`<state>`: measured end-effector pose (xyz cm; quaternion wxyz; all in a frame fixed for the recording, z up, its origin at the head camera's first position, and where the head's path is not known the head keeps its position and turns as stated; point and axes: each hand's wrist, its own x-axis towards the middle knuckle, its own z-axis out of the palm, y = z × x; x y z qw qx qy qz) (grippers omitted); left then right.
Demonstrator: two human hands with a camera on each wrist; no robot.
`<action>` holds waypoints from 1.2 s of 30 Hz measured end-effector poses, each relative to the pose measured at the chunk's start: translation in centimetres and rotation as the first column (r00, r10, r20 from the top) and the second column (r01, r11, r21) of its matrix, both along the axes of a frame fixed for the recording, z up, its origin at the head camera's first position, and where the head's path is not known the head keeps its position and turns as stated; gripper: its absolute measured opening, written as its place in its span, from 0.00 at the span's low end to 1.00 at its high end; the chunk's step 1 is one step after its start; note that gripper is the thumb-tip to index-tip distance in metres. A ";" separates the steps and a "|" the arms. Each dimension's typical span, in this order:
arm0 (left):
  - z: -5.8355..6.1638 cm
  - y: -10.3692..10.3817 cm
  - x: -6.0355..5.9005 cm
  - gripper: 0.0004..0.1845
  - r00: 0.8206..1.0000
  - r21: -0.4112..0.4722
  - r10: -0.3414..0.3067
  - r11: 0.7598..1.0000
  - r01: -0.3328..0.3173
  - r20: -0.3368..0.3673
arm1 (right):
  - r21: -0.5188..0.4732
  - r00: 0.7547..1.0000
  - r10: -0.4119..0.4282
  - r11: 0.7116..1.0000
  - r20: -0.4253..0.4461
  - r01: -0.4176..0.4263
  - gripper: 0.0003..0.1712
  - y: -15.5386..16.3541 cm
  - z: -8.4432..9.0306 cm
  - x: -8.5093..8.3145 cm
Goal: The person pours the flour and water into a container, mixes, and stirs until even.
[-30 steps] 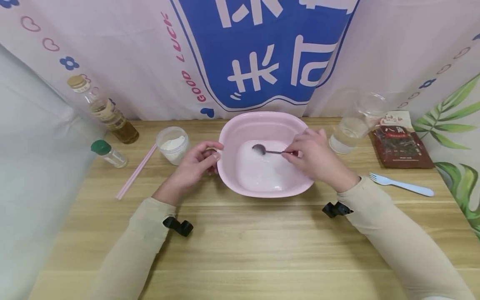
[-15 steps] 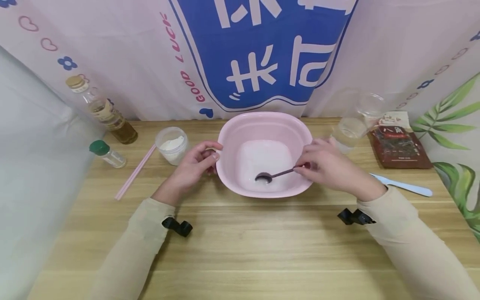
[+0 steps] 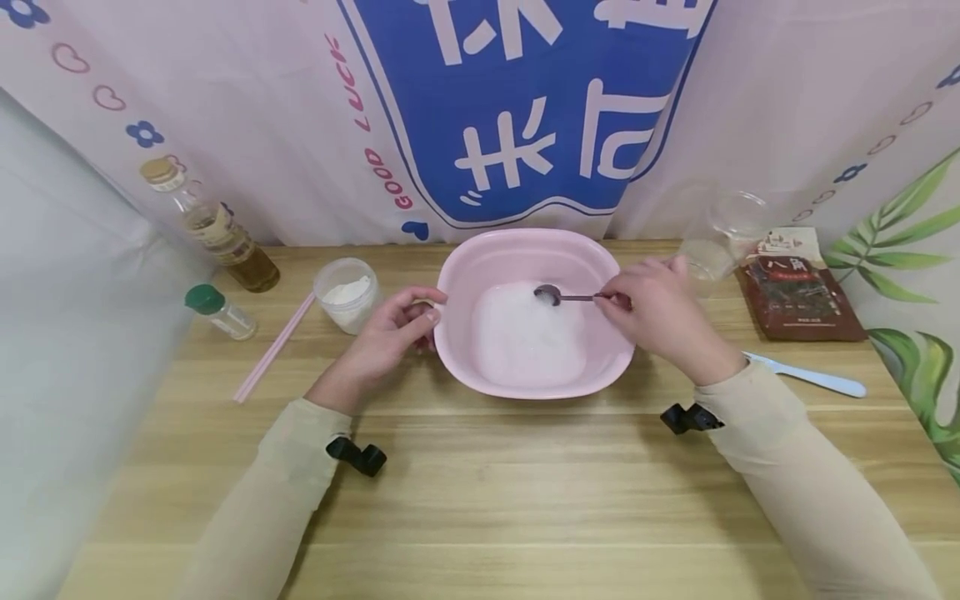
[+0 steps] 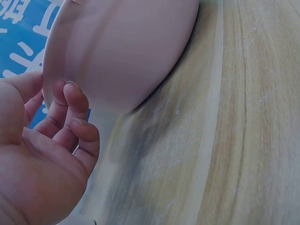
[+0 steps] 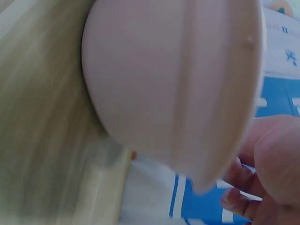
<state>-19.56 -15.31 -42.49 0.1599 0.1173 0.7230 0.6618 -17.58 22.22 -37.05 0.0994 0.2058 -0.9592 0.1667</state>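
A pink plastic basin (image 3: pixel 534 390) stands on the wooden table with a white powder (image 3: pixel 525 350) spread over its bottom. At its left side, my left hand (image 3: pixel 390 329) holds the rim with the fingertips; the other fingers curl outside the wall in the left wrist view. My right hand (image 3: pixel 656 310) reaches over the right rim and pinches the handle of a small dark spoon (image 3: pixel 550 295), whose bowl points left inside the basin. In the right wrist view the basin's wall (image 5: pixel 140 79) hides the spoon, and part of the hand (image 5: pixel 276 164) shows beyond the rim.
Left of the basin are a tub of white powder (image 3: pixel 347 293), pink chopsticks (image 3: pixel 274 348), a green-capped shaker (image 3: pixel 219 312) and an oil-coloured bottle (image 3: pixel 225 237). To the right are a clear cup (image 3: pixel 716 246), a brown spice packet (image 3: pixel 802 292) and a blue-handled fork (image 3: pixel 817 381).
The spoon swung toward the front of the basin with my right hand moving right, then came back up toward the rear. My left hand has stayed at the rim.
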 end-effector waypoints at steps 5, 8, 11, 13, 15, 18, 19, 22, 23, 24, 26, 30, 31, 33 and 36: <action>0.0 0.1 0.0 0.17 1.000 -0.010 0.008 1.000 -0.008 0.008 | -0.012 0.989 0.124 0.992 0.084 -0.123 0.04 -2.0 0.0 0.2; 0.0 0.1 -0.1 0.17 1.000 -0.007 0.010 1.000 -0.010 0.004 | -0.022 0.972 0.207 0.978 0.107 -0.206 0.03 -2.6 0.3 0.8; -0.1 0.0 -0.2 0.17 1.000 0.000 0.008 1.000 -0.008 -0.005 | -0.031 0.954 0.273 0.962 0.125 -0.271 0.04 -2.5 0.5 1.5; -0.1 0.0 -0.2 0.17 1.000 0.004 0.006 1.000 -0.006 -0.010 | -0.039 0.942 0.308 0.952 0.137 -0.305 0.03 -2.0 0.6 2.0; -0.1 0.0 -0.1 0.16 1.000 0.003 0.008 1.000 -0.008 -0.011 | -0.049 0.933 0.332 0.943 0.140 -0.328 0.02 -1.2 0.8 2.3; -0.1 0.0 -0.1 0.17 1.000 0.000 0.005 1.000 -0.005 -0.009 | -0.061 0.931 0.342 0.940 0.130 -0.337 0.03 0.2 1.0 2.7; -0.1 0.0 -0.1 0.17 1.000 -0.001 0.005 1.000 -0.005 -0.006 | -0.060 0.935 0.331 0.943 0.125 -0.326 0.04 0.6 1.1 2.7; -0.1 0.0 0.0 0.17 1.000 -0.004 0.002 1.000 -0.002 0.000 | -0.043 0.958 0.266 0.964 0.106 -0.262 0.04 1.8 1.3 2.6; -0.1 0.0 0.0 0.17 1.000 -0.007 0.004 1.000 -0.004 0.004 | -0.031 0.968 0.233 0.972 0.095 -0.231 0.04 2.1 1.4 2.5; -0.1 0.0 0.0 0.17 1.000 -0.009 0.004 1.000 -0.004 0.005 | -0.020 0.977 0.199 0.980 0.083 -0.198 0.03 2.2 1.5 2.4; -0.1 0.0 0.1 0.17 1.000 -0.014 0.005 1.000 -0.004 0.007 | -0.004 0.991 0.128 0.992 0.049 -0.127 0.01 2.3 1.5 2.1; 0.0 -0.1 0.2 0.18 1.000 -0.023 0.006 1.000 -0.005 0.015 | 0.010 0.999 0.007 1.000 -0.046 -0.006 0.04 1.5 1.0 1.3; 0.1 -0.1 0.2 0.18 1.000 -0.026 0.006 1.000 -0.005 0.016 | 0.006 0.998 -0.012 1.000 -0.063 0.012 0.04 1.1 0.8 1.1; 0.2 -0.1 0.1 0.18 1.000 -0.033 0.006 0.999 -0.005 0.019 | 0.001 0.997 -0.030 1.000 -0.073 0.030 0.04 0.4 0.5 0.7; 0.3 -0.1 0.1 0.18 1.000 -0.044 0.005 0.999 -0.004 0.020 | -0.024 1.000 0.008 1.000 -0.027 -0.009 0.04 -0.9 0.1 0.2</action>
